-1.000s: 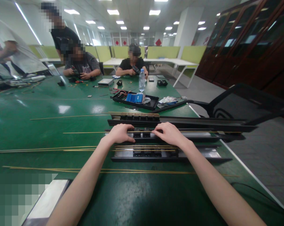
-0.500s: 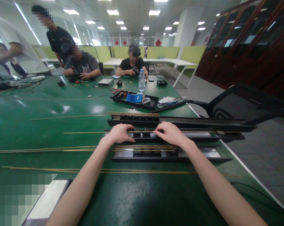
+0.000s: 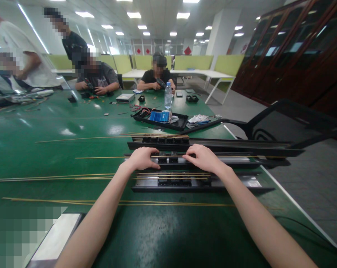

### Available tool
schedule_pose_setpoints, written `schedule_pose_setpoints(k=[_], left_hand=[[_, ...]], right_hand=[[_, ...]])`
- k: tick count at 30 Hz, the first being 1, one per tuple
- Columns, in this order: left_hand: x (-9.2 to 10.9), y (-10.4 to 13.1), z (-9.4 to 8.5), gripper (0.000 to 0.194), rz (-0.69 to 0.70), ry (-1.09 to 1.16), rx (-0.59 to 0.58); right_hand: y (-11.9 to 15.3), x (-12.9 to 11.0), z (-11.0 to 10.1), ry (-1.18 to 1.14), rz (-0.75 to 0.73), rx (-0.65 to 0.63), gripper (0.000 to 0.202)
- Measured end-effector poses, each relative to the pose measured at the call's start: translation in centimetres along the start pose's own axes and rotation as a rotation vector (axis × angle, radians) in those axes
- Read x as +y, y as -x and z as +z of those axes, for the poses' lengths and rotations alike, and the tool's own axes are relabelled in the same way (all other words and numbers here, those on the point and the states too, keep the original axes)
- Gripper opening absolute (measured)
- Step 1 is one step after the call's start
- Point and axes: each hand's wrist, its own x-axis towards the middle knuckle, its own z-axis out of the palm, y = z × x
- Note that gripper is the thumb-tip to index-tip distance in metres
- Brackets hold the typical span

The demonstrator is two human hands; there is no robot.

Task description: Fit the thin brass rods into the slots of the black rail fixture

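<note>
Three black channel rails lie across the green table. My left hand (image 3: 143, 157) is at the left part of the middle rail (image 3: 238, 160), thumb and fingers apart around its edges, beside small black blocks (image 3: 167, 158) in the channel. My right hand (image 3: 198, 154) pinches a thin brass rod (image 3: 98, 158) right of those blocks; the rod runs along the rail and out to the left. Behind is the rear rail (image 3: 227, 145) with blocks and rods. The front rail (image 3: 227, 189) also holds black blocks, with brass rods over them.
More thin rods (image 3: 157, 203) lie nearest me. Beyond the rails are a black tray (image 3: 181, 121), gloves (image 3: 198, 121) and a water bottle (image 3: 168, 96). A black chair (image 3: 249, 126) stands at right. Several people are across the table; a white box (image 3: 57, 236) is at lower left.
My right hand has shifted very slightly to the right. My left hand stays in place. At the far left, standing people have moved a little to the right.
</note>
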Motion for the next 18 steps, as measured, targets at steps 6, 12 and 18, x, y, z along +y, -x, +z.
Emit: schedule_pose_setpoints(k=[6, 12, 18], left_hand=[[0.0, 0.0, -0.1, 0.077, -0.001, 0.006, -0.003], [0.1, 0.0, -0.1, 0.076, -0.022, 0.015, -0.008], [0.2, 0.0, -0.2, 0.076, -0.016, 0.004, -0.012]], right_hand=[[0.1, 0.3, -0.1, -0.015, -0.011, 0.001, 0.033], [0.2, 0.8, -0.4, -0.045, -0.008, -0.006, 0.032], [0.4, 1.3, -0.3, -0.081, -0.042, -0.009, 0.03]])
